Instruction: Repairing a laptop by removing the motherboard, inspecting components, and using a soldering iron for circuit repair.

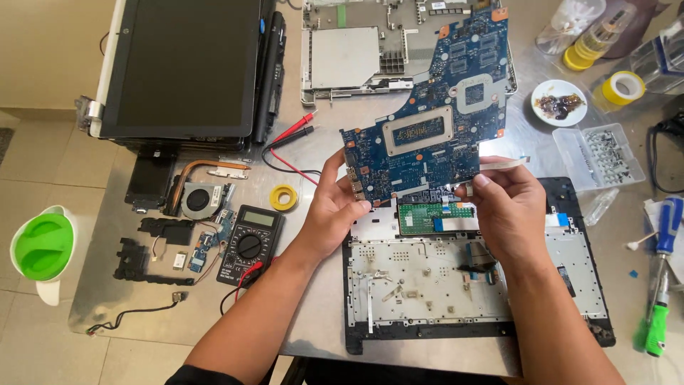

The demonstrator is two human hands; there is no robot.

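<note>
The person holds a big blue circuit board [434, 121] up over the table [320, 314] with both hands. The left hand [335, 210] grips the board's near left corner, thumb on top and fingers curled under. The right hand [509, 210] pinches the board's near edge on the right side, and a thin white flat ribbon strip [502, 164] sticks out just above its fingers.

The board is already out of the laptop. It hangs above the open black bottom shell with its grey metal plate [427, 285], which lies flat near the person. So the taking apart looks far along to me. A lot of pieces are already out and spread on the table to the left: a round black fan with a copper pipe [201, 192], small black plastic parts [153, 249], and little blue boards [199, 251]. A black meter with red and black wires [249, 242] sits there too. The black laptop screen [182, 64] lies far left, and a silver case half [356, 53] lies far in the middle. I cannot tell what is left to do with the board.

The board is tilted. Its long side runs from near left up to far right, and its face with the silver square frames points up at the person.
</note>
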